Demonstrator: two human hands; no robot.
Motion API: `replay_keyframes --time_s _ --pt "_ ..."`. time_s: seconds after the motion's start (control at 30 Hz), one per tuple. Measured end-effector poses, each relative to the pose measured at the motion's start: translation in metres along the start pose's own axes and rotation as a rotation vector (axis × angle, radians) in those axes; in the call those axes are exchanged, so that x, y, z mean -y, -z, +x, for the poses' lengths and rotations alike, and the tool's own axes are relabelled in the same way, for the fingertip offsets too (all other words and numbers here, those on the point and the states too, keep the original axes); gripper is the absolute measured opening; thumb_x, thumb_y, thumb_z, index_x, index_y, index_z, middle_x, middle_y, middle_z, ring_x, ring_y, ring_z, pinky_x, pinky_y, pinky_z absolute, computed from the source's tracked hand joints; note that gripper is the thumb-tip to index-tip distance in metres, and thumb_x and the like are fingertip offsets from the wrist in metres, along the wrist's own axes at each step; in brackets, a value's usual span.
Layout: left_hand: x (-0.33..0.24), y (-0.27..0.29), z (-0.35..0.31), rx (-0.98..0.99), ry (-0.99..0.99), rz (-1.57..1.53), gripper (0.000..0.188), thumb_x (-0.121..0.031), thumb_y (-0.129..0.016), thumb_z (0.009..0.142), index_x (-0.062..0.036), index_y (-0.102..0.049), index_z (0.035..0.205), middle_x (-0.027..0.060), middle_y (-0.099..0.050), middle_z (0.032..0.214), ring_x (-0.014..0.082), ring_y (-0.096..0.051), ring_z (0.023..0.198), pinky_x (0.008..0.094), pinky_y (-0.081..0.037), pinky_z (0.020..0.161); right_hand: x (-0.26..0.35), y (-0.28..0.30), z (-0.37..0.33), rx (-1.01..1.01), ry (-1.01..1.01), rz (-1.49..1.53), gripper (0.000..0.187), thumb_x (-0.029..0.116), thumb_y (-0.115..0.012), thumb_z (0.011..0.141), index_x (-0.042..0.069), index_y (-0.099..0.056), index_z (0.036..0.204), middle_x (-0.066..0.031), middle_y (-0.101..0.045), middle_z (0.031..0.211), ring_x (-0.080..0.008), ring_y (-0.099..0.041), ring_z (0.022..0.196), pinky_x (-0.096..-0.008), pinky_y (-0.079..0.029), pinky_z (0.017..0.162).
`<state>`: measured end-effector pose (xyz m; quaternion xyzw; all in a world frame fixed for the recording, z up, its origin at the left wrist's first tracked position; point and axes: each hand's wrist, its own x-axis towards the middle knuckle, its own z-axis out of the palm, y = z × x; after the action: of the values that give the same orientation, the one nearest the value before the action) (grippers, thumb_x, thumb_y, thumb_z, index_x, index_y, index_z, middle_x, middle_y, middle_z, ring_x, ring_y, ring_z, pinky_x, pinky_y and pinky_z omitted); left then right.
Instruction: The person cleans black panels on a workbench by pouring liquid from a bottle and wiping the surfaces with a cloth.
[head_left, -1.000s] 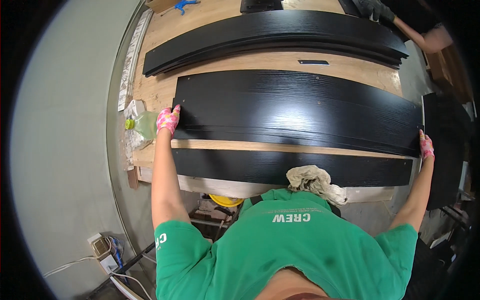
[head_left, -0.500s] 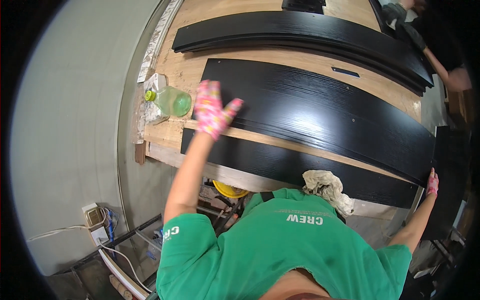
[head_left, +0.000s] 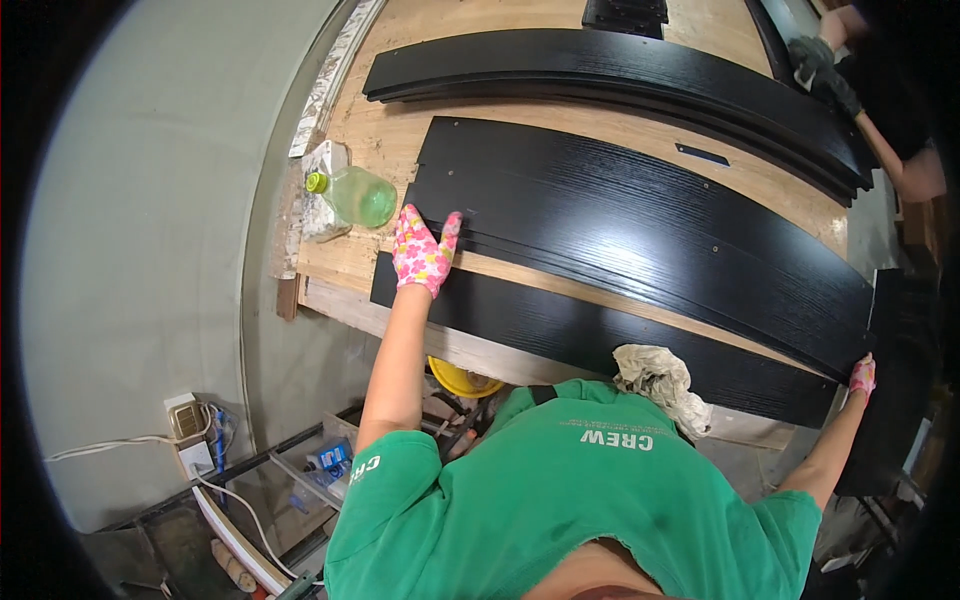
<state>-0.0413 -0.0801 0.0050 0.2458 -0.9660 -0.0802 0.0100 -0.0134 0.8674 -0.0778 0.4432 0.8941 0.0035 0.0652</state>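
Observation:
A stack of wide, curved black wood-grain boards (head_left: pixel 580 210) lies across the workbench. My left hand (head_left: pixel 424 258), in a pink floral glove, is at the stack's near left corner, with fingers stretched along the end and thumb spread over the board. At the far right end, my right hand (head_left: pixel 863 374) in a matching glove has its fingers against the stack's corner; its underside is hidden. Between the stack and my body lies a narrower black board (head_left: pixel 560 318). A crumpled off-white cloth (head_left: pixel 660 388) rests against the bench's front edge.
A green-tinted bottle (head_left: pixel 362 196) lies on its side at the left. Behind lies another black board stack (head_left: pixel 610 62), with a small black strip (head_left: pixel 702 154) before it. At upper right is a co-worker's dark-gloved hand (head_left: pixel 832 85). A yellow bucket (head_left: pixel 462 378) sits below the bench.
My left hand has come down nearer my body, from over the stack's left end to its near corner. My right hand stays at the right end. The view has shifted slightly.

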Motion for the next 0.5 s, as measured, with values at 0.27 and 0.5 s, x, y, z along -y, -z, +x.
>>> replay_keyframes --time_s 0.27,0.5 --pt "0.034 -0.005 0.002 -0.326 -0.123 0.068 0.043 -0.030 -0.054 0.089 -0.0016 -0.055 0.122 0.0198 -0.053 0.126 0.0328 -0.050 0.117 0.0402 -0.037 0.100 0.240 0.135 -0.405 0.861 1.420 0.547 0.050 0.001 -0.059 0.074 0.013 -0.056 0.122 -0.0120 -0.054 0.123 -0.0281 -0.050 0.115 -0.0384 -0.044 0.094" --pt "-0.081 -0.006 -0.103 -0.045 -0.911 -0.463 0.015 -0.011 -0.063 0.073 -0.0107 -0.061 0.088 0.0081 -0.062 0.081 0.0274 -0.062 0.074 0.0384 -0.050 0.064 0.247 0.084 -0.458 0.646 1.637 0.391 0.047 -0.006 -0.060 0.064 0.015 -0.065 0.105 -0.0148 -0.055 0.114 -0.0352 -0.053 0.099 -0.0421 -0.047 0.086"
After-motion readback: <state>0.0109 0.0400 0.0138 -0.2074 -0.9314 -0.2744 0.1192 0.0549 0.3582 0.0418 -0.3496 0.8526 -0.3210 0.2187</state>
